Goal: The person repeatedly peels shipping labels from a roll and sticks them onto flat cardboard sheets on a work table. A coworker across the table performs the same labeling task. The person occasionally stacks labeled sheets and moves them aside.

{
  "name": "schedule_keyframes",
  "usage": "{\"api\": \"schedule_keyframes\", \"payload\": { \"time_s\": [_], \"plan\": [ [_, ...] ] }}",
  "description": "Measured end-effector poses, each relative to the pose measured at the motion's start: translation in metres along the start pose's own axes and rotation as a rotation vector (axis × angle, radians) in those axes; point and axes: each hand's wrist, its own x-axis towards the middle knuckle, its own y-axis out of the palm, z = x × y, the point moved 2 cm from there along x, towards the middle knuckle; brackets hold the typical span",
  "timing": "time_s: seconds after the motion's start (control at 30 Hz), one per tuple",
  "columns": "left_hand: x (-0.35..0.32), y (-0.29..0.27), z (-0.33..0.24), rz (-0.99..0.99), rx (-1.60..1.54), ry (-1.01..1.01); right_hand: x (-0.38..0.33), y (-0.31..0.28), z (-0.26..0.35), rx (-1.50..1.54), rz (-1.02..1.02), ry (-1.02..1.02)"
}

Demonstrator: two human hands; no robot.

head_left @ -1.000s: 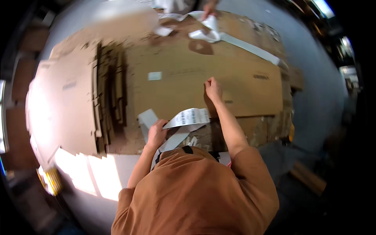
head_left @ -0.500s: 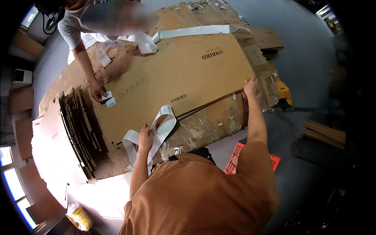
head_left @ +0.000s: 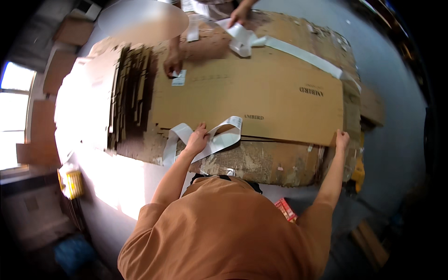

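Observation:
A flat brown cardboard carton (head_left: 275, 105) with dark print lies across the table, its near edge toward me. My right hand (head_left: 342, 138) is closed on its near right corner. At the near edge, left of the middle, my left hand (head_left: 198, 140) is closed on a looped strip of white labels (head_left: 228, 138), which hangs down on both sides of it. Near the carton's far left corner, a co-worker's hand (head_left: 173, 65) touches a white label (head_left: 178, 80). That person's other hand (head_left: 239, 16) holds a second white label strip (head_left: 303, 56) running along the far edge.
Several cardboard sheets (head_left: 133, 88) stand in an uneven stack at the left of the worn, cardboard-covered table (head_left: 261, 163). Beyond the right end are more cardboard pieces (head_left: 372, 107) and a yellow machine part (head_left: 358, 175). A yellow basket (head_left: 72, 184) is at lower left.
The whole view has swung, shifting the table to the right in the picture. Both my hands keep their holds. The co-worker's second hand now shows on the far label strip.

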Motion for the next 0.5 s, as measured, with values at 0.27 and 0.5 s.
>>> {"api": "schedule_keyframes", "payload": {
  "time_s": [0.27, 0.5],
  "plan": [
    [-0.012, -0.001, 0.008, -0.064, -0.146, -0.100, -0.015, 0.007, 0.054, -0.492, 0.073, 0.164],
    [-0.009, 0.004, 0.008, -0.111, -0.101, 0.004, -0.015, 0.000, 0.061, -0.461, 0.185, 0.123]
  ]
}}
